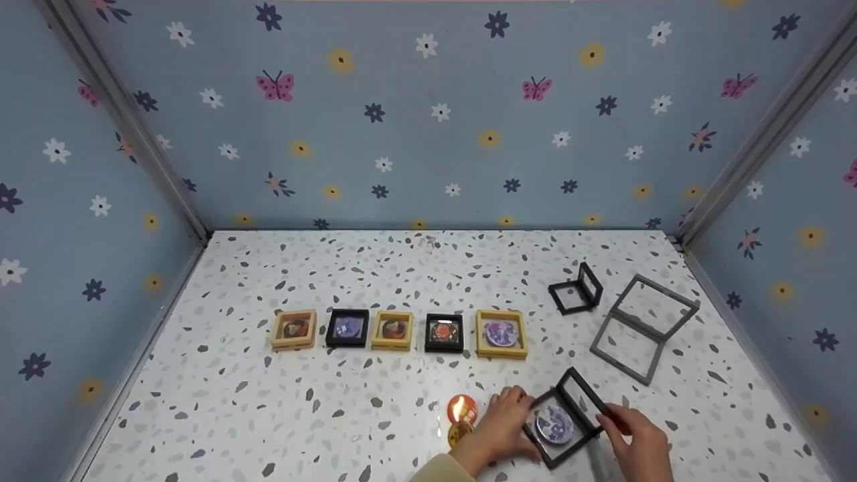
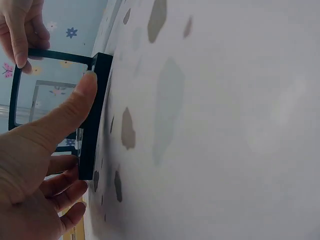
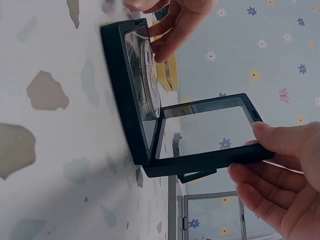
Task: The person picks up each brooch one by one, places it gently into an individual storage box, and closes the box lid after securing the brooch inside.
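Observation:
A black hinged display frame (image 1: 574, 450) lies on the table at the front right, its lid raised. Inside its lower half sits a round purple-and-white badge (image 1: 554, 424) on the clear film. My left hand (image 1: 501, 425) holds the lower half at its left side, thumb along one edge (image 2: 95, 125) and fingers around the corner. The right hand (image 1: 639, 442) pinches the upright lid (image 3: 210, 159) by its outer edge, between thumb and fingers. Beside my left hand lie an orange badge (image 1: 462, 408) and a yellowish badge (image 1: 460, 434), the second partly covered by the hand.
Behind, a row of closed frames with badges runs across the table, from a tan frame (image 1: 294, 345) to a larger yellow frame (image 1: 501, 353). A small black frame (image 1: 574, 310) and a large grey frame (image 1: 619, 368) stand unfolded at right. Patterned walls (image 1: 428, 134) enclose the table.

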Demonstrator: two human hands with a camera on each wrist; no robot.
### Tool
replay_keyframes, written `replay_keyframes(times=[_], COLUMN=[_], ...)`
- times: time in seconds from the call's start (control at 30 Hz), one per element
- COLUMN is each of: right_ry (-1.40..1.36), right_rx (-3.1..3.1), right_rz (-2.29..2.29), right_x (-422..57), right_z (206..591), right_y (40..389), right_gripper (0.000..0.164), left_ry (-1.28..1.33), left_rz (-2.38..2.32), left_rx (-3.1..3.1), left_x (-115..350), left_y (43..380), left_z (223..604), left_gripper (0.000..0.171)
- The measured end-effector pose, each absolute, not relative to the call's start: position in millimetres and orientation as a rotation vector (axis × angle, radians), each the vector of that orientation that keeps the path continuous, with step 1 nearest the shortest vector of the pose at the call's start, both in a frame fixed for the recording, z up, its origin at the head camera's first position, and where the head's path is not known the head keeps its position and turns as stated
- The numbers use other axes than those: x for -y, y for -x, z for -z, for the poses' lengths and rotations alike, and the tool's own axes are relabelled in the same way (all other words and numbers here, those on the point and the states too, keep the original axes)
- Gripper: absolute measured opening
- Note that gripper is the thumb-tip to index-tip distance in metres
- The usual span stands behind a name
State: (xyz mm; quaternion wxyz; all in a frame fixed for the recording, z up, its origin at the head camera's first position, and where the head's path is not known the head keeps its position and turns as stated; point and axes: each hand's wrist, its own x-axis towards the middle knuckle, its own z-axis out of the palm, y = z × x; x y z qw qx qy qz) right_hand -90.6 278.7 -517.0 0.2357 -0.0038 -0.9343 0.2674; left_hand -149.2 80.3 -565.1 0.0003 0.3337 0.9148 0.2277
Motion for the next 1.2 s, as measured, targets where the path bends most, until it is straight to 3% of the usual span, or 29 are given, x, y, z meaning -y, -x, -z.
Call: replay_keyframes(times=[0.4, 1.03, 1.2], right_ry=[0.033, -0.145, -0.333], right_rx=[2.666, 2.857, 2.811], right_rz=[-0.772, -0.906, -0.906], right_x=[-271.7, -249.8, -249.6], right_z=[512.2, 521.1, 529.4], right_y=[87.9, 76.8, 76.1], right_gripper=[0.015, 0.020, 0.022], left_ry=[-0.927, -0.933, -0.927], left_rz=[-0.777, -0.776, -0.771], left_rx=[-2.850, -2.870, -2.870], left_x=[-78.7, -79.2, -79.5], left_y=[153.4, 154.1, 153.3], left_z=[565.4, 569.2, 569.1], left_gripper=[0.060, 0.058, 0.057])
